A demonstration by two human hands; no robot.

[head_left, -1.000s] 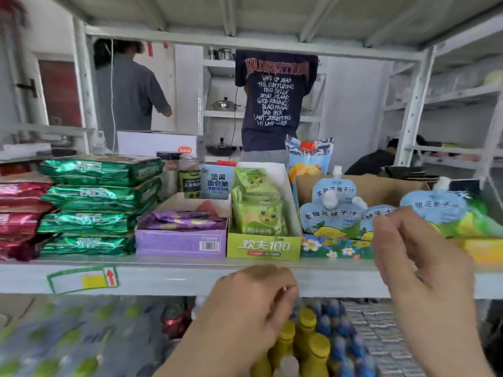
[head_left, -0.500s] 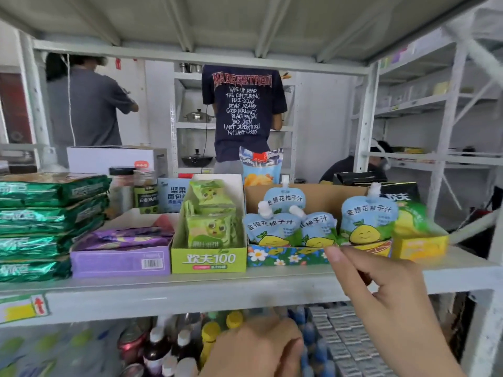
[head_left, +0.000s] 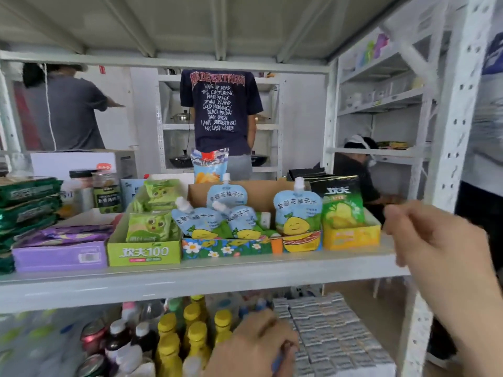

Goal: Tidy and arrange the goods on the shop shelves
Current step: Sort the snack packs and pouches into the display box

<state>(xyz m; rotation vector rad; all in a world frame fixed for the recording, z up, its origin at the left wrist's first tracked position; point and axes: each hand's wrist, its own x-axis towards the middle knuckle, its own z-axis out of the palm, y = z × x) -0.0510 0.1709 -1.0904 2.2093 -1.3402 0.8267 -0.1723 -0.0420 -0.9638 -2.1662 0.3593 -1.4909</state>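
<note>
right hand (head_left: 446,257) hovers loosely curled at the shelf's (head_left: 245,278) right end beside the yellow box (head_left: 351,236); left hand (head_left: 253,346) below.

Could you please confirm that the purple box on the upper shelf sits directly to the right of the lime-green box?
Not quite: the head view shows the purple box sitting directly to the left of the lime-green box, not to its right, on the upper shelf.

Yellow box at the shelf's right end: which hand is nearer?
Right. The right hand hovers just right of the yellow box, level with it; the left hand is well below, by the yellow-capped bottles.
</note>
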